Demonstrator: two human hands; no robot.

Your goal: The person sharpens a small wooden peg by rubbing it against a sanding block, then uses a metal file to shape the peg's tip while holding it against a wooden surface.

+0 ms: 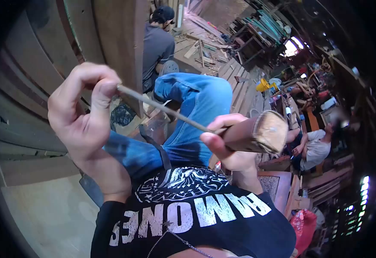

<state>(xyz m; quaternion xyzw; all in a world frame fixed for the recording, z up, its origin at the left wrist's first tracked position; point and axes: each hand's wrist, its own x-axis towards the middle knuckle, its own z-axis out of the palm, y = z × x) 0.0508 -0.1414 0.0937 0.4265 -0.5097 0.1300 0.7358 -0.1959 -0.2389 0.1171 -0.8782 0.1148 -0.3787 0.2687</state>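
A long thin tool runs diagonally across the view: a slim, dull rod-like shaft (160,106) and a thick brown wooden handle (246,134). The handle's pale, worn end faces the camera. My left hand (82,109) pinches the far tip of the shaft between thumb and bent forefinger. My right hand (228,146) is closed around the handle where the shaft meets it, partly hidden behind the wood. The tool is held up in the air over my lap, above the blue jeans (196,103).
Curved wooden boards (115,38) stand close on my left, with a pale panel (46,210) below. One person (158,47) crouches ahead; another (314,148) sits at the right. Wood scraps (200,53) litter the plank floor. A yellow container (264,85) stands farther back.
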